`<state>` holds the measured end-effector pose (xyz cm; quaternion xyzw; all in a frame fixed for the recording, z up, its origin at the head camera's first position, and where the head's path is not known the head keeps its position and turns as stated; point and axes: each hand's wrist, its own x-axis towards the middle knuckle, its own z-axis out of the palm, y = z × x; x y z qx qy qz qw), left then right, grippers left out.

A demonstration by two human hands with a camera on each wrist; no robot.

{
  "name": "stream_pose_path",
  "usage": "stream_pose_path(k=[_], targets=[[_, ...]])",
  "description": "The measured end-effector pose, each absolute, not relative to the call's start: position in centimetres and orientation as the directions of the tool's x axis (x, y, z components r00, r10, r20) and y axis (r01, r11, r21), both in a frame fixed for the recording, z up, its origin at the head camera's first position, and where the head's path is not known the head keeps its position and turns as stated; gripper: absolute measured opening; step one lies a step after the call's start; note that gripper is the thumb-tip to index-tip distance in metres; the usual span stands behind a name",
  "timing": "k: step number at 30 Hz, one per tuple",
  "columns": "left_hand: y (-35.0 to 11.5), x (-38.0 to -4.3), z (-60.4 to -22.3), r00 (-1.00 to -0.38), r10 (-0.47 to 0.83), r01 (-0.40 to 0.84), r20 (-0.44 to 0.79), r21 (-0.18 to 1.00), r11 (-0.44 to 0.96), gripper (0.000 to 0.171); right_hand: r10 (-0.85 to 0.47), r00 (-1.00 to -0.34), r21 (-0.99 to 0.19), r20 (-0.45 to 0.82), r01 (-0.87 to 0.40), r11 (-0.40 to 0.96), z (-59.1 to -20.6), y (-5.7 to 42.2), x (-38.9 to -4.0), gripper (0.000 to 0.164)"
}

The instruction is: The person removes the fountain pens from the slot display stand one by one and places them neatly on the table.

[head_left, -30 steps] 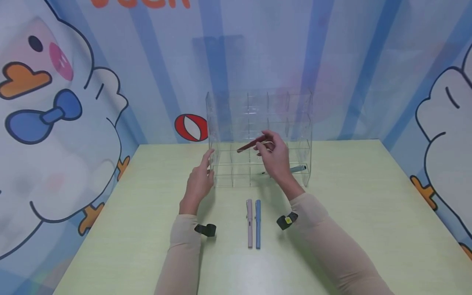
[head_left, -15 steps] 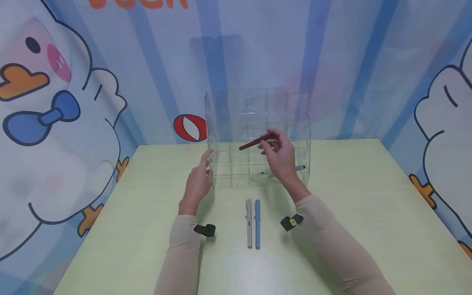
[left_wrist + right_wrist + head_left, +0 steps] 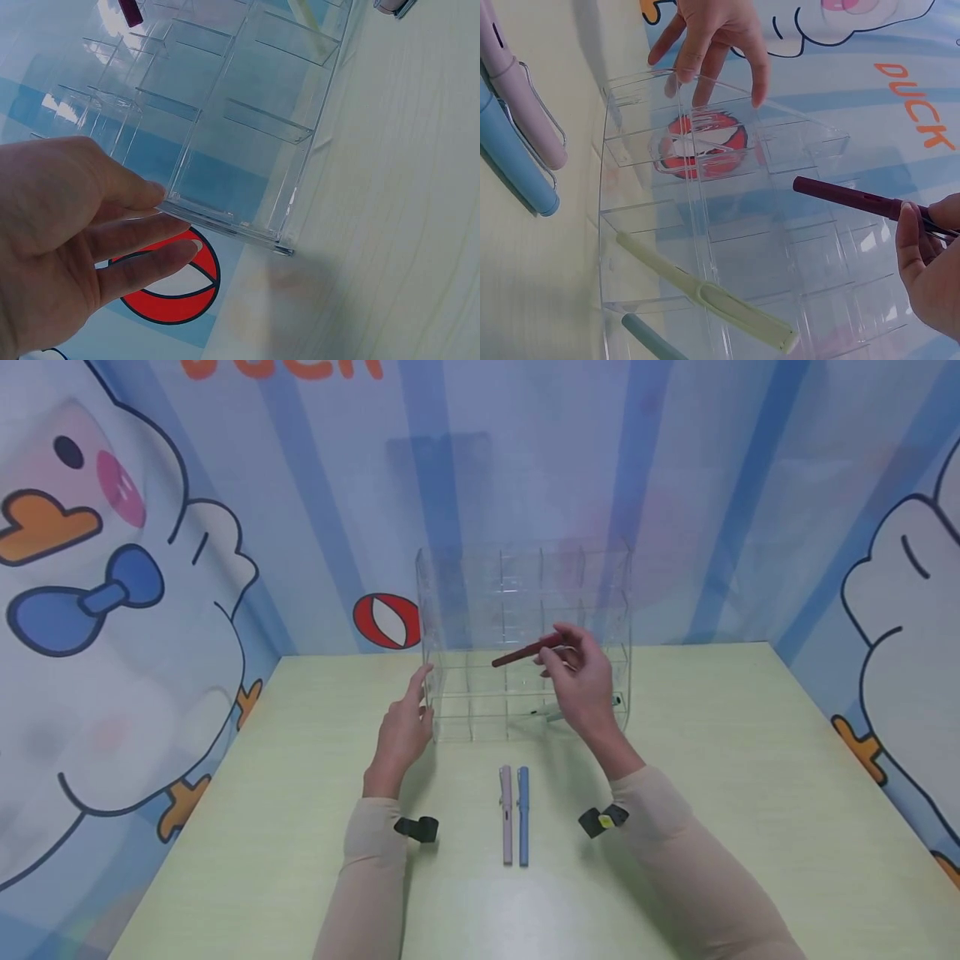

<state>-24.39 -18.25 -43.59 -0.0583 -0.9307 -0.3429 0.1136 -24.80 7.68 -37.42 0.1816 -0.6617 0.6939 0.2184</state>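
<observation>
A clear acrylic organizer [image 3: 489, 693] with rows of compartments stands on the table. My left hand [image 3: 402, 731] holds its left side wall, with the thumb on one face and fingers on the other in the left wrist view. My right hand [image 3: 583, 681] pinches a dark red pen [image 3: 517, 654] by its clip end, in front of the middle rows. The pen's free end points left and slightly down. In the lowest row, a pale green pen [image 3: 697, 285] and a teal pen [image 3: 649, 335] lean in compartments, partly behind my right hand in the head view.
On the table [image 3: 720, 827], in front of the organizer, a pale pink pen [image 3: 507, 818] and a blue pen [image 3: 523, 818] lie side by side. Behind the table hangs a backdrop [image 3: 517, 460] with blue stripes and cartoon ducks.
My right hand has moved to the right with the dark red pen, uncovering more of the pale green pen. My left hand stays at the organizer's side.
</observation>
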Motion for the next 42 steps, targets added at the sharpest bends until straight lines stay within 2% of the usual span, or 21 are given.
stream_pose_path(k=[16,25,34,42], targets=[[-18.1,-24.2,-43.4,-0.971,0.035,0.180,0.237,0.624,0.760,0.068,0.052,-0.827,-0.828,0.560,-0.561,-0.009,-38.0,9.9,-22.6,0.037],[-18.2,-24.2,-43.5,-0.969,0.041,0.188,0.244,0.617,0.764,0.068,0.062,-0.814,-0.815,0.577,-0.570,0.106,-38.7,10.8,-22.2,0.046],[-18.3,-24.2,-43.6,-0.967,0.040,0.192,0.252,0.616,0.764,0.068,0.027,-0.795,-0.793,0.606,-0.607,-0.048,-38.6,11.5,-21.8,0.045],[-18.2,-24.2,-43.4,-0.966,0.042,0.196,0.256,0.613,0.765,0.068,0.004,-0.788,-0.787,0.616,-0.615,-0.060,-38.2,11.9,-21.5,0.040]])
